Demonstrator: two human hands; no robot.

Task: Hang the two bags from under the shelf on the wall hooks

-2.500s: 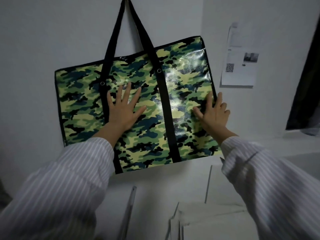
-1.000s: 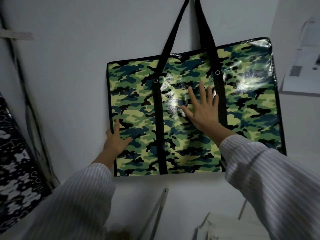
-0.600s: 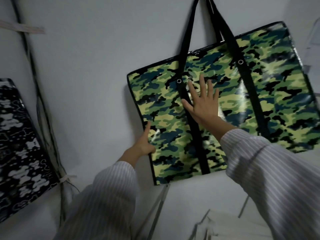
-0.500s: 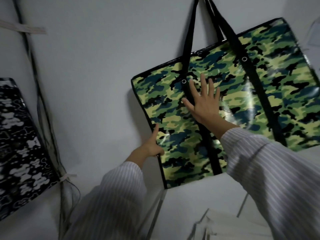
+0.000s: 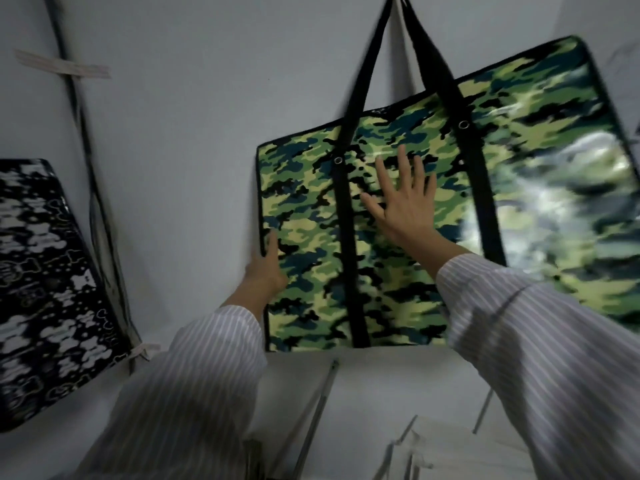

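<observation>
Head view: the camouflage bag hangs flat against the white wall, its two black straps running up to meet at the top edge of the frame, where whatever they hang from is cut off. It is a wide, glossy rectangle printed in green, yellow-green, teal and black blotches, edged in black piping, with black webbing running down its face and a metal eyelet on each strap; the far right part is blurred and glares with reflected light. The right hand lies spread open, palm flat on the bag's front between the two webbing bands, grasping nothing. The left hand is at the bag's left edge below and left of the right hand, thumb on the front; whether its fingers curl behind the edge cannot be told. Both arms wear striped sleeves. Well left of the left hand, a black-and-white patterned bag lies against the wall, beside dark cables.
</observation>
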